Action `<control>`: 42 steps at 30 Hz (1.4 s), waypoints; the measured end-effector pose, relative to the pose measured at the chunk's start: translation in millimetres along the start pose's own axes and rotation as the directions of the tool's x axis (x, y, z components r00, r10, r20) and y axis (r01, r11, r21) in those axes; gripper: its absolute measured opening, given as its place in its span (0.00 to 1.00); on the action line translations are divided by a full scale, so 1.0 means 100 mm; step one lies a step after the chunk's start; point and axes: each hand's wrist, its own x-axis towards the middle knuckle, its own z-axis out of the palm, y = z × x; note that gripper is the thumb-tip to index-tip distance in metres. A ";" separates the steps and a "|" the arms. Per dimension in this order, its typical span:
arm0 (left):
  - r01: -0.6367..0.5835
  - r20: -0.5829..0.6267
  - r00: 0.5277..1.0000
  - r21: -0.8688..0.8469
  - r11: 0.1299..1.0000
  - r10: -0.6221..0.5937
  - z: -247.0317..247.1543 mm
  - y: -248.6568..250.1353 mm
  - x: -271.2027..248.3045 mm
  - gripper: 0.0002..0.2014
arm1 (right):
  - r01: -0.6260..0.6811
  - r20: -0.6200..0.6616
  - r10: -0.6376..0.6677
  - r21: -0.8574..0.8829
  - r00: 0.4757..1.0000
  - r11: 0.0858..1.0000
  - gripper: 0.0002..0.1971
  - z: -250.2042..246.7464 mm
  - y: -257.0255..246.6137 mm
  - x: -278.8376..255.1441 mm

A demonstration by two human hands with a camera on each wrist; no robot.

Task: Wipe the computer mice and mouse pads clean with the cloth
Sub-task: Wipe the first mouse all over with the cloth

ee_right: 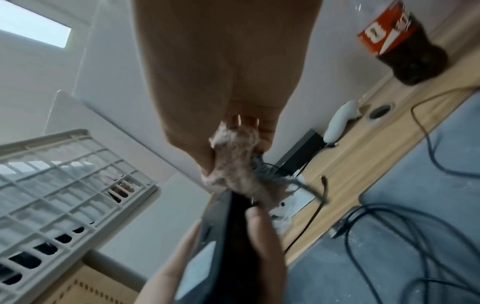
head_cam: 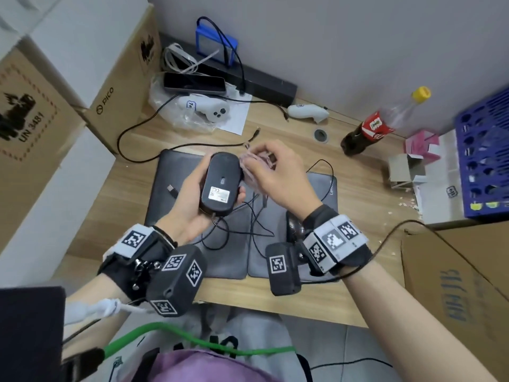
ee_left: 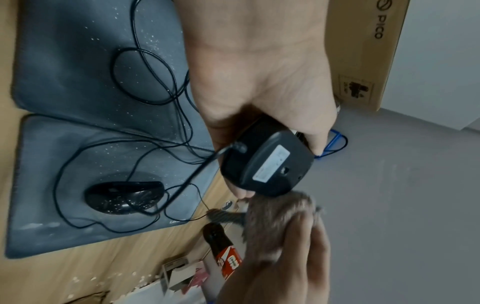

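Above desk [head_cam: 344, 188], left hand [head_cam: 190, 205] gripping upturned mouse [head_cam: 220, 184], right hand [head_cam: 275, 175] clutching cloth [head_cam: 254, 166].

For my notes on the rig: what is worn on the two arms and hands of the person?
Both hands, left hand and right hand, are bare, with no gloves or sleeves. Each wrist has a black strap with white square-code tags and a black camera box bearing the same tags. A thin black cable runs from the right wrist.

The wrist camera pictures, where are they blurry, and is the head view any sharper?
Left wrist view: the cloth and right hand smear with motion, while the held mouse is fairly sharp. Right wrist view: soft throughout, with the mouse and the left hand blurred. Head view: sharper, bowed at the edges.
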 end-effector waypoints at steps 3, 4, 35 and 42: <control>-0.042 -0.049 0.998 0.050 0.998 0.044 0.04 -0.04 0.04 0.23 | 0.000 0.076 0.002 -0.031 0.997 1.000 0.01 0.10 -0.03 0.09; -0.053 -0.068 0.996 0.086 0.995 0.059 0.04 -0.04 0.06 0.23 | 0.004 0.108 0.000 -0.037 0.994 0.999 0.02 0.14 -0.02 0.08; -0.015 -0.052 0.998 0.035 0.999 0.017 -0.01 0.06 0.20 0.20 | -0.046 0.113 0.046 -0.004 0.993 0.999 0.02 0.00 -0.05 0.22; -0.005 -0.162 0.987 0.037 0.999 0.010 0.13 0.00 0.26 0.17 | 0.060 0.152 -0.039 -0.133 0.988 0.989 0.02 0.23 -0.12 0.33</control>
